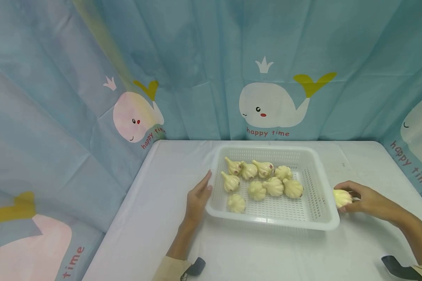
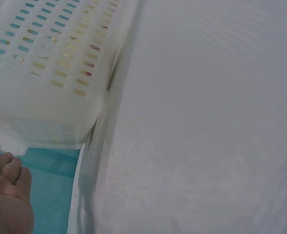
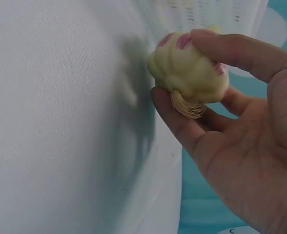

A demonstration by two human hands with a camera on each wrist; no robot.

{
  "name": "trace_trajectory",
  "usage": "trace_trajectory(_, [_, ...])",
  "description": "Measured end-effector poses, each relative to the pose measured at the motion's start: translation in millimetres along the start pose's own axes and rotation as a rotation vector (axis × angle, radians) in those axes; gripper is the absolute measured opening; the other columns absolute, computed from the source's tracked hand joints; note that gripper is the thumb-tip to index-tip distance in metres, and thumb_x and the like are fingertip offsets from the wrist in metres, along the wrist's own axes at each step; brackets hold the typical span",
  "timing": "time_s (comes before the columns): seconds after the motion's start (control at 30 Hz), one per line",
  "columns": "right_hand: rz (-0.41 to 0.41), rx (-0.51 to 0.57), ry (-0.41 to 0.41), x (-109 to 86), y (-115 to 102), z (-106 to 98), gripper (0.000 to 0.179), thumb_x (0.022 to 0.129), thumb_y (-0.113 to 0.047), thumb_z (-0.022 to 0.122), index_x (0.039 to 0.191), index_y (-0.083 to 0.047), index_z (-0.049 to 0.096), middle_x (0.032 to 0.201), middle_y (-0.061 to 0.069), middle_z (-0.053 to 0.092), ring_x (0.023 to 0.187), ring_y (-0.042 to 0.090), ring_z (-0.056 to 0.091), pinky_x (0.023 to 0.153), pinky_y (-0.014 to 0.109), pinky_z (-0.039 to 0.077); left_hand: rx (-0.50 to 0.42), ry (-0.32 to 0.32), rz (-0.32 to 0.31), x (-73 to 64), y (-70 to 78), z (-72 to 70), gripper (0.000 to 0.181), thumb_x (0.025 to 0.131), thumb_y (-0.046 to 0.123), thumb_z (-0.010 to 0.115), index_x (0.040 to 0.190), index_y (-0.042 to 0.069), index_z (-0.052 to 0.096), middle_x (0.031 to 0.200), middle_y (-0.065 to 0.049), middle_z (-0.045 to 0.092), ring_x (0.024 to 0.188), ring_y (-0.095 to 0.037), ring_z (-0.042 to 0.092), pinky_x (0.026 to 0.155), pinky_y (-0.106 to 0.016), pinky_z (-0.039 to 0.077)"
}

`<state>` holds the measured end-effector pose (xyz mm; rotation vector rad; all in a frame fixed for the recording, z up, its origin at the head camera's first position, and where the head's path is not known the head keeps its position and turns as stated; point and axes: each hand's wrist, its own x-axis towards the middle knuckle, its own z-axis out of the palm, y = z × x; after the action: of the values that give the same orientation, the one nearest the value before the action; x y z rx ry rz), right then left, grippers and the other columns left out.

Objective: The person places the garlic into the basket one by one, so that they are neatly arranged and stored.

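Observation:
A white plastic basket (image 1: 267,220) with slotted walls stands on the table and holds several garlic bulbs (image 1: 274,186). At its left end my left hand (image 1: 197,199) holds the rim, thumb and forefinger at the edge; the left wrist view shows bent fingers (image 2: 11,170) close under the rim. Beyond the basket's right end, my right hand (image 1: 360,199) pinches another garlic bulb (image 3: 189,70) between thumb and fingers. That bulb has purple streaks and a tuft of pale roots, which faces the palm side in the right wrist view.
A white cloth covers the table (image 1: 154,203). Behind and beside it hangs a blue curtain (image 1: 211,70) printed with whales. Inside the basket, the bulbs lie mostly at the left and middle.

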<state>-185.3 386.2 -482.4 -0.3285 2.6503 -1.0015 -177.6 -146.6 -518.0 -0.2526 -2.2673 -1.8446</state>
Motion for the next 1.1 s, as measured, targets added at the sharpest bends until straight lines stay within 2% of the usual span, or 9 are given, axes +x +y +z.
trace_trajectory(0.1, [0.003, 0.003, 0.023, -0.4, -1, -3, 0.06, 0.089, -0.022, 0.08, 0.137, 0.001, 0.054, 0.138, 0.027, 0.061, 0.12, 0.049, 0.06, 0.084, 0.06, 0.06, 0.007, -0.001, 0.0, -0.1, -0.1, -0.1, 0.047, 0.109, 0.022, 0.057, 0.156, 0.019, 0.053, 0.161, 0.011, 0.05, 0.153, -0.01, 0.041, 0.126, -0.024, 0.032])
trace_trajectory(0.23, [0.016, 0.014, 0.044, -1.8, -2, -9, 0.068, 0.093, -0.027, 0.079, 0.146, 0.003, 0.048, 0.151, 0.036, 0.048, 0.13, 0.065, 0.048, 0.086, 0.078, 0.054, 0.018, 0.0, 0.003, 0.4, 0.0, -0.4, 0.047, 0.109, 0.023, 0.057, 0.156, 0.019, 0.054, 0.161, 0.011, 0.05, 0.153, -0.011, 0.041, 0.126, -0.025, 0.033])
trace_trajectory(0.33, [0.028, 0.017, 0.068, -3.5, -3, -12, 0.074, 0.097, -0.031, 0.078, 0.153, 0.002, 0.044, 0.156, 0.036, 0.041, 0.133, 0.064, 0.044, 0.087, 0.08, 0.052, 0.02, 0.0, 0.005, 0.6, 0.1, -0.5, 0.047, 0.109, 0.022, 0.057, 0.156, 0.019, 0.054, 0.161, 0.012, 0.05, 0.153, -0.01, 0.041, 0.126, -0.024, 0.033])
trace_trajectory(0.47, [0.042, 0.02, 0.109, -5.2, -5, -17, 0.075, 0.098, -0.036, 0.077, 0.155, -0.001, 0.043, 0.156, 0.03, 0.042, 0.131, 0.054, 0.046, 0.088, 0.064, 0.056, 0.013, -0.003, 0.01, 0.2, 0.9, -0.4, 0.047, 0.109, 0.02, 0.057, 0.156, 0.017, 0.054, 0.161, 0.009, 0.05, 0.153, -0.012, 0.042, 0.126, -0.026, 0.034])
trace_trajectory(0.53, [0.047, 0.034, 0.122, -5.3, -7, -20, 0.076, 0.099, -0.036, 0.077, 0.156, -0.001, 0.041, 0.158, 0.031, 0.039, 0.135, 0.058, 0.043, 0.089, 0.061, 0.057, 0.013, -0.004, 0.012, -0.2, 1.2, -0.4, 0.047, 0.109, 0.021, 0.057, 0.156, 0.017, 0.054, 0.161, 0.009, 0.05, 0.153, -0.013, 0.042, 0.126, -0.026, 0.034])
trace_trajectory(0.77, [0.019, 0.107, 0.178, -5.8, -15, -26, 0.077, 0.101, -0.027, 0.074, 0.161, 0.0, 0.034, 0.162, 0.034, 0.031, 0.142, 0.072, 0.029, 0.096, 0.088, 0.039, 0.027, -0.001, 0.027, -0.8, -0.5, -0.5, 0.047, 0.11, 0.024, 0.057, 0.156, 0.016, 0.054, 0.161, 0.007, 0.051, 0.153, -0.015, 0.042, 0.126, -0.029, 0.034])
trace_trajectory(0.9, [0.003, 0.128, 0.198, -5.2, -22, -29, 0.075, 0.102, -0.027, 0.072, 0.162, -0.003, 0.034, 0.161, 0.027, 0.031, 0.145, 0.067, 0.028, 0.097, 0.089, 0.037, 0.025, 0.002, 0.03, -0.7, -0.3, -0.5, 0.047, 0.11, 0.024, 0.058, 0.156, 0.016, 0.054, 0.161, 0.007, 0.051, 0.153, -0.015, 0.042, 0.126, -0.027, 0.034])
trace_trajectory(1.0, [0.006, 0.113, 0.212, -3.5, -28, -32, 0.073, 0.103, -0.028, 0.072, 0.162, -0.006, 0.035, 0.16, 0.022, 0.034, 0.145, 0.056, 0.034, 0.108, 0.049, 0.057, 0.02, 0.004, 0.029, -0.6, 0.2, -0.5, 0.047, 0.11, 0.023, 0.058, 0.156, 0.016, 0.054, 0.161, 0.007, 0.051, 0.153, -0.016, 0.043, 0.125, -0.027, 0.034])
trace_trajectory(1.1, [-0.012, 0.092, 0.231, -2.0, -34, -34, 0.073, 0.102, -0.028, 0.073, 0.162, -0.007, 0.036, 0.158, 0.019, 0.036, 0.144, 0.031, 0.042, 0.088, 0.005, 0.047, 0.025, 0.006, 0.029, -0.6, 0.6, -0.5, 0.047, 0.109, 0.022, 0.058, 0.155, 0.016, 0.055, 0.161, 0.006, 0.051, 0.153, -0.017, 0.043, 0.125, -0.027, 0.035])
